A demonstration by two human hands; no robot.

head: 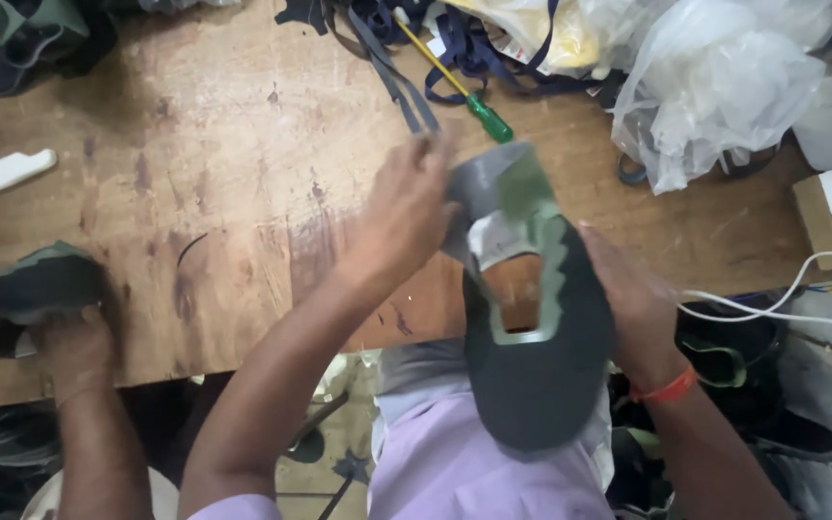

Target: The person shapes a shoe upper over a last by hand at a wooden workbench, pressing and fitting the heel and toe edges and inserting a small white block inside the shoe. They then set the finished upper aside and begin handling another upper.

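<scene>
I hold a dark grey shoe upper [536, 371] with pale green trim over the front edge of a worn wooden table [223, 173]. My left hand [404, 212] grips its grey heel end at the top. My right hand [633, 299], with an orange band at the wrist, holds its right side. The upper has an open cut-out in the middle, and the table shows through it.
Another person's hand [74, 347] at the left edge holds a second dark shoe upper [36, 284]. A green-handled screwdriver [455, 82], dark straps [392, 72] and clear plastic bags [724, 82] lie at the back. A white piece [10, 171] lies at left; white cables [782, 299] run at right.
</scene>
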